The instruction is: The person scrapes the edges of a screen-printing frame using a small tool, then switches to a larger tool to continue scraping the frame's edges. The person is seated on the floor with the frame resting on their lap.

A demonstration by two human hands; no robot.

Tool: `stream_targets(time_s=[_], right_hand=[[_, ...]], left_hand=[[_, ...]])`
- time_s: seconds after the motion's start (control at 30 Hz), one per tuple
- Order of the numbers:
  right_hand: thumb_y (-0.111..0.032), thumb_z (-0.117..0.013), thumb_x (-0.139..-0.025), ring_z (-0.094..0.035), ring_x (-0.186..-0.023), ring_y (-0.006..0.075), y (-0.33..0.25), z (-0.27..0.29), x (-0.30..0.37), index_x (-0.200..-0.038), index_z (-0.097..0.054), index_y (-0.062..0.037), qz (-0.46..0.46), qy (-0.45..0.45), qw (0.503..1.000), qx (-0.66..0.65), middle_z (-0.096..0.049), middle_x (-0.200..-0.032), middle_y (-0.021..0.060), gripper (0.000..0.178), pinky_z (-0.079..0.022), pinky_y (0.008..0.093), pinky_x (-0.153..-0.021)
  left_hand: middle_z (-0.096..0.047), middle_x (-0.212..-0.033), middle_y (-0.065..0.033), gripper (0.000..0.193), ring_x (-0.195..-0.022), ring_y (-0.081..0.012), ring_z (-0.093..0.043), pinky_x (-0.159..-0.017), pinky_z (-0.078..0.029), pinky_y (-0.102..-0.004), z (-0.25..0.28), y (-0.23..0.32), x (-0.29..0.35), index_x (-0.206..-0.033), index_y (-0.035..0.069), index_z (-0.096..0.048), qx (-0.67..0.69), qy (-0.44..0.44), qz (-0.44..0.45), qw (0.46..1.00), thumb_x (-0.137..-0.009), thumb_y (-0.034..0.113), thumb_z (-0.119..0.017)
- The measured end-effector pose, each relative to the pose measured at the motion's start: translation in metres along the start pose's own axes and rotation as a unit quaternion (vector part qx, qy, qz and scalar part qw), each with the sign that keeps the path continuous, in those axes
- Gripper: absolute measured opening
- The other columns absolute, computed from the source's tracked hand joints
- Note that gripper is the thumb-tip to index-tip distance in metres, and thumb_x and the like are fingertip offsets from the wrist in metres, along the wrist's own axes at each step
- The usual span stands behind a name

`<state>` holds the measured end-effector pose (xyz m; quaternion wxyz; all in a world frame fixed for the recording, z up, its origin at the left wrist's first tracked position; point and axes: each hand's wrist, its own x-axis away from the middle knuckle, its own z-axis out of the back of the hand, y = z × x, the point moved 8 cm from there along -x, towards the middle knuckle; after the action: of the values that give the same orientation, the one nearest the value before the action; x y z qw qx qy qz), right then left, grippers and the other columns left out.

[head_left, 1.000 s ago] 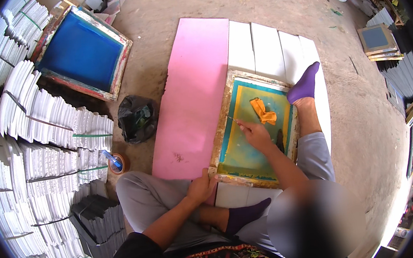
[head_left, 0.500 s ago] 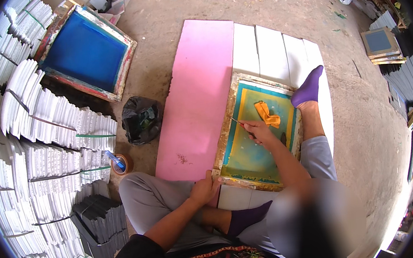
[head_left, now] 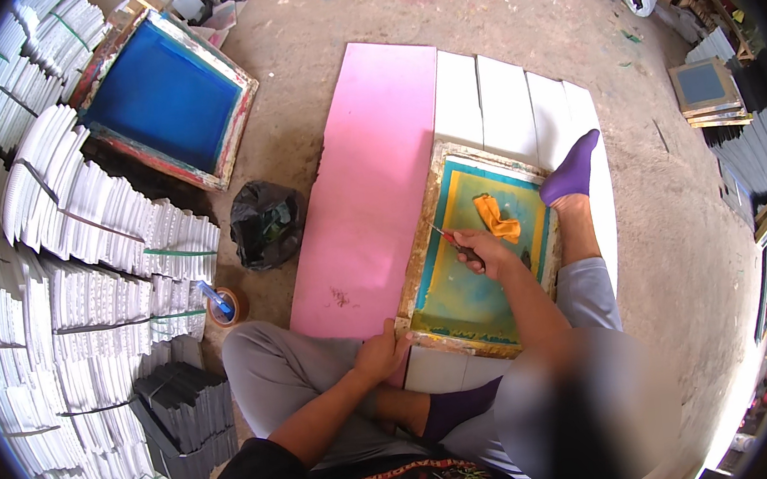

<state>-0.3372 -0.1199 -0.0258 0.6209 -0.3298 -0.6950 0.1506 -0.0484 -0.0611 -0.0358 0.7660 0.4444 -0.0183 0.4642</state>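
A silk-screen frame [head_left: 421, 279] with a worn wooden border and a yellow-green mesh lies flat in front of me. My left hand [head_left: 381, 353] grips its near left corner. Over the mesh, my right hand [head_left: 485, 253] is closed around a slim tool [head_left: 470, 256] with a red-and-black handle. The tool's thin metal tip points at the left border; whether it touches cannot be made out. Just beyond my right hand, an orange cloth [head_left: 496, 217] lies crumpled on the mesh. A small dark item [head_left: 525, 256] beside my wrist is partly hidden.
Under the frame are a pink board [head_left: 370, 186] and white panels [head_left: 505, 96]. My purple-socked foot [head_left: 573, 171] rests against the frame's right side. On the left stand a black plastic bag [head_left: 265, 224], a tape roll [head_left: 228, 306], a blue screen [head_left: 161, 99] and bundled white stacks [head_left: 96, 292].
My right hand has shifted slightly to the right and toward me, turning so more of the tool's handle shows. My left hand keeps its hold on the corner.
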Motion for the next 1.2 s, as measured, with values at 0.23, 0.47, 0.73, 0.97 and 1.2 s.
stream_targets(time_s=[0.23, 0.47, 0.73, 0.97, 1.2], right_hand=[[-0.034, -0.059, -0.105, -0.066, -0.067, 0.0152, -0.019, 0.015, 0.021, -0.133, -0.07, -0.0189, 0.266, 0.145, 0.899, 0.315, -0.074, -0.088, 0.0027, 0.034, -0.052, 0.0296, -0.061], [-0.035, -0.063, -0.1, -0.073, -0.091, 0.0295, -0.045, -0.012, 0.051, -0.127, -0.073, -0.0305, 0.265, 0.258, 0.778, 0.508, -0.076, -0.105, 0.0077, 0.029, -0.057, 0.0421, -0.079], [-0.035, -0.063, -0.1, -0.074, -0.09, 0.0296, -0.05, -0.002, 0.058, -0.125, -0.074, -0.0276, 0.307, 0.273, 0.772, 0.485, -0.077, -0.099, 0.0078, 0.028, -0.057, 0.042, -0.077], [-0.035, -0.063, -0.1, -0.073, -0.088, 0.0321, -0.057, -0.011, 0.052, -0.122, -0.075, -0.0261, 0.28, 0.285, 0.759, 0.513, -0.076, -0.097, 0.0103, 0.027, -0.056, 0.0448, -0.076], [-0.028, -0.053, -0.102, -0.073, -0.086, 0.0346, -0.073, -0.037, 0.055, -0.132, -0.068, -0.0276, 0.182, 0.256, 0.711, 0.629, -0.075, -0.095, 0.0124, 0.034, -0.057, 0.0493, -0.073]], left_hand=[[-0.066, -0.075, -0.0325, 0.052, -0.073, -0.0534, -0.066, -0.065, -0.05, -0.0633, -0.001, 0.004, -0.001, -0.113, -0.001, -0.041, 0.001, 0.006, -0.013, 1.0, -0.107, 0.051, -0.042], [-0.066, -0.072, -0.031, 0.052, -0.068, -0.0518, -0.067, -0.06, -0.051, -0.0618, 0.002, 0.002, 0.001, -0.113, 0.0, -0.04, -0.014, 0.007, -0.01, 1.0, -0.107, 0.051, -0.04], [-0.066, -0.071, -0.0309, 0.059, -0.066, -0.0498, -0.067, -0.057, -0.052, -0.0605, 0.002, 0.008, 0.001, -0.127, -0.003, -0.038, -0.031, 0.001, -0.015, 0.999, -0.107, 0.052, -0.038], [-0.067, -0.072, -0.031, 0.064, -0.066, -0.0501, -0.068, -0.059, -0.053, -0.0605, 0.0, 0.004, 0.001, -0.136, -0.004, -0.035, -0.034, -0.001, -0.01, 0.999, -0.107, 0.053, -0.038], [-0.067, -0.071, -0.0304, 0.065, -0.066, -0.0504, -0.068, -0.059, -0.054, -0.0602, -0.004, -0.001, 0.0, -0.137, -0.005, -0.035, -0.048, 0.005, -0.01, 0.999, -0.107, 0.052, -0.038]])
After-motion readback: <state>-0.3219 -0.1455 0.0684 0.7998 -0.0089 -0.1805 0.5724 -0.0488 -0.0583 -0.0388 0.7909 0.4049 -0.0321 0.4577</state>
